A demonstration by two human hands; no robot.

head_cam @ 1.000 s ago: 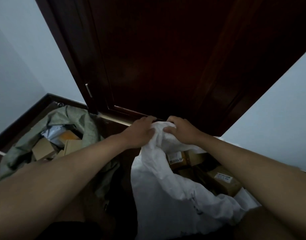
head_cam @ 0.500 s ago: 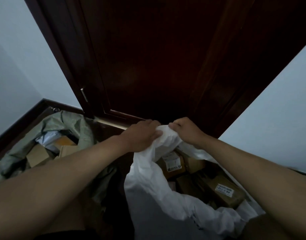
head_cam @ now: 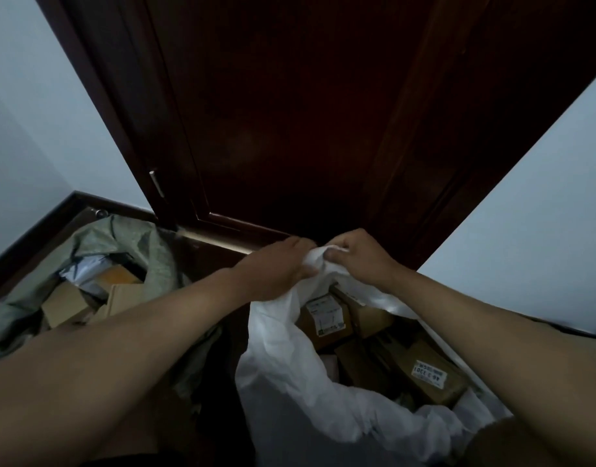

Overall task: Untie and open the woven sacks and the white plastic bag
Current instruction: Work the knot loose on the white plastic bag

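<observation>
1. My left hand (head_cam: 276, 267) grips the far rim of the white plastic bag (head_cam: 289, 382), fingers curled round a bunched fold of the plastic.
2. My right hand (head_cam: 359, 257) is just beside the left one, nearly touching it, thumb and curled fingers pinching the same bunched fold.
3. The bag lies below and nearer to me than both hands, between my forearms; its mouth gapes wide under my right wrist.
4. Inside that mouth I see cardboard boxes; one labelled box (head_cam: 326, 318) sits right beneath my right hand, and another box with a printed label (head_cam: 428, 374) lies under my right forearm, nearer to me.
5. A green woven sack (head_cam: 121, 244) lies well to the left of my left hand, beyond my left forearm, its mouth already open with brown boxes (head_cam: 65, 308) showing inside.
6. A dark wooden door (head_cam: 289, 112) stands just beyond both hands, with pale wall (head_cam: 525, 197) on either side.
</observation>
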